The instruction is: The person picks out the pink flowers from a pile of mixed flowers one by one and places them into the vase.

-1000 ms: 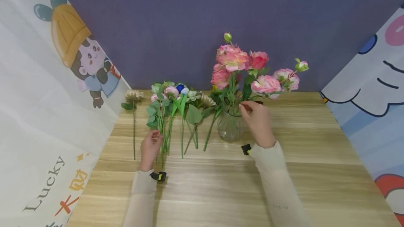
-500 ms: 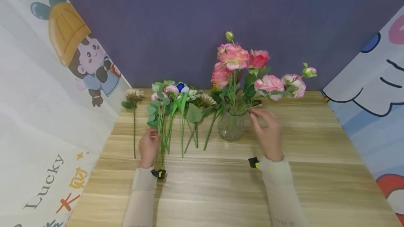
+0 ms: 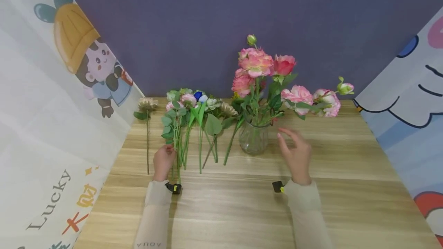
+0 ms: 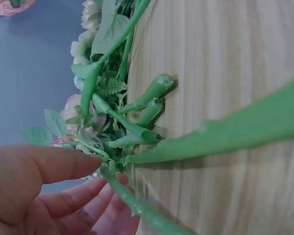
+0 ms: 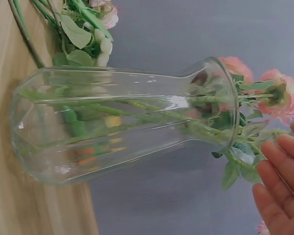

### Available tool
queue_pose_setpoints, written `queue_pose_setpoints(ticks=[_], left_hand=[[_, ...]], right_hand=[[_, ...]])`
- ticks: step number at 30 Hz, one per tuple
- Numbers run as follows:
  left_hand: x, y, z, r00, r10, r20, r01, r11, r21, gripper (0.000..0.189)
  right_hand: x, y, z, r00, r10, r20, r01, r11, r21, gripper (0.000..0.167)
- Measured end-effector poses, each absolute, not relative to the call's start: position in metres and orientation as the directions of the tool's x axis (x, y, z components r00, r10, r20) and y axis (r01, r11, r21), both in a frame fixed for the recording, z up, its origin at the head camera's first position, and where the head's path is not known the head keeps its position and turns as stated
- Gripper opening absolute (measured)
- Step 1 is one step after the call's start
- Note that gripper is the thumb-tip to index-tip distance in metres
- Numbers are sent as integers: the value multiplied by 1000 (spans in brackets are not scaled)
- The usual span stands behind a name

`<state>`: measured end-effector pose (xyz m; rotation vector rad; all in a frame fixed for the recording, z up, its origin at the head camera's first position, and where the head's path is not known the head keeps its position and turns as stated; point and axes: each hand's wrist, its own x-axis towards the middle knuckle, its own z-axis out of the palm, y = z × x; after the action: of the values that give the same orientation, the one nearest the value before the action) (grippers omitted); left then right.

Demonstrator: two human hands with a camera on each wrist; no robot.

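In the head view, a clear glass vase (image 3: 253, 141) stands upright, holding pink artificial flowers (image 3: 256, 62). A spray with pale pink blooms (image 3: 297, 95) leans out of it to the right. My right hand (image 3: 296, 155) is just right of the vase, apart from it, its fingers extended with nothing between them. The right wrist view shows those fingers (image 5: 279, 181) near the vase mouth. My left hand (image 3: 164, 161) is at the stems of the leftmost bunch (image 3: 176, 126). In the left wrist view its thumb and fingers pinch a green flower stem (image 4: 137, 205).
Several more artificial flowers (image 3: 212, 124) lie in a row on the wooden table (image 3: 221, 210), left of the vase. A single beige flower (image 3: 147, 105) lies at the far left. A dark blue panel (image 3: 194, 41) stands behind, with printed cloths (image 3: 45, 99) at the sides.
My right hand has let go of the spray at the vase mouth and moved right and back toward me. The spray has tipped lower to the right. My left hand has barely moved.
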<state>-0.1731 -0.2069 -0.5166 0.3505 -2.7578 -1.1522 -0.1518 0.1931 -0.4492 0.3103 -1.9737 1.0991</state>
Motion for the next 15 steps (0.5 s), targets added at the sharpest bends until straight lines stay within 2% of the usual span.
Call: queue_pose_setpoints(ticks=[5,15], left_hand=[[-175,-206,-519,-964,-264,41,-159,690,706,26],[-175,-204,-518,-963,-269,-21,-192,630,753,22]], right_hand=[[-146,193,-457,-663,185,725,-523,578,-626,16],[-137,187,-473,-700,205,684,-494,552,-671,15]])
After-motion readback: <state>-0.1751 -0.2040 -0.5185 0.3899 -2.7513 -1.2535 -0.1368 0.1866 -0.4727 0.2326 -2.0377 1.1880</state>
